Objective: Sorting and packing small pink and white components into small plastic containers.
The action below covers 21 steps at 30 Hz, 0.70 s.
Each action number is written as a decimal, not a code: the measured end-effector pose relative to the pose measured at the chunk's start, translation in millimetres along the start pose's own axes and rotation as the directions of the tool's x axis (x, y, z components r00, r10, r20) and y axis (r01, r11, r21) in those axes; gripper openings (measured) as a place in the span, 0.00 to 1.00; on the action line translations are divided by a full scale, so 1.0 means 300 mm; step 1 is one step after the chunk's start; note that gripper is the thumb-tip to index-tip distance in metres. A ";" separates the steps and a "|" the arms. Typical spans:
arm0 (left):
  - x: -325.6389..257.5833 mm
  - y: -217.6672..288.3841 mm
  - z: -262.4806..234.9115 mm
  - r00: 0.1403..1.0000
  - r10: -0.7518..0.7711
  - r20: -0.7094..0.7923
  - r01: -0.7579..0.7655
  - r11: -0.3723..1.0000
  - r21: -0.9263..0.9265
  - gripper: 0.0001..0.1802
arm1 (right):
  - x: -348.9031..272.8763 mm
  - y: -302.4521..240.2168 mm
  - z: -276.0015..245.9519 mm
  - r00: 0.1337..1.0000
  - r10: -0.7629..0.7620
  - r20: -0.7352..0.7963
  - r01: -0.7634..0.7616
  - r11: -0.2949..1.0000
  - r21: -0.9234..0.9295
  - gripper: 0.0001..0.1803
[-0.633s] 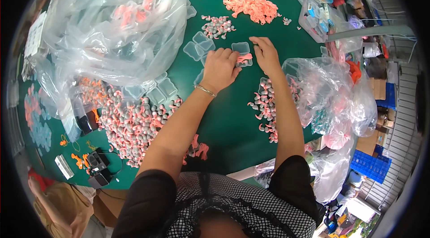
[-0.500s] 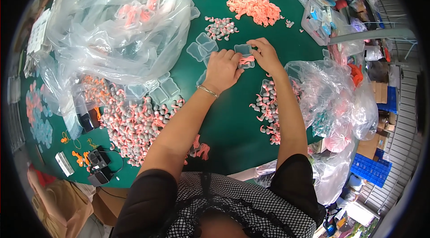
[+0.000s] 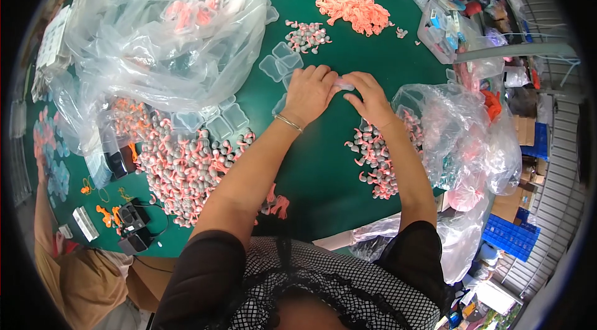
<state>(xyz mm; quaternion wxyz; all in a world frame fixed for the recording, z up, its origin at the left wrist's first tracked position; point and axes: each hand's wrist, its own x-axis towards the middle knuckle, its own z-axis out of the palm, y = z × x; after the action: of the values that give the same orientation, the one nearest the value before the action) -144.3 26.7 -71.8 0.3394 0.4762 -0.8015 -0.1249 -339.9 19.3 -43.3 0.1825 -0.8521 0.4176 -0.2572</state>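
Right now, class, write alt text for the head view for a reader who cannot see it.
Left hand and right hand meet over a small clear case on a green table, with piles of pink-and-grey pieces and plastic bags on both sides.

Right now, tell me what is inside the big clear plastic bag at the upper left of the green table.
The big clear plastic bag holds pink pieces near its top; crumpled film blurs whatever lies deeper.
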 end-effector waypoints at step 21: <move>0.042 0.013 -0.165 0.772 -0.584 -0.250 0.148 0.548 -0.823 0.13 | 0.127 -0.118 0.230 0.958 0.271 -0.096 -0.269 0.962 0.039 0.26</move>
<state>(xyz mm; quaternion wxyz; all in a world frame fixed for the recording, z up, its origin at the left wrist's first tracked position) -118.2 24.0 -28.0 0.6665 0.4636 -0.4303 -0.3947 -257.4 15.9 -69.0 0.2056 -0.7708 0.5352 -0.2777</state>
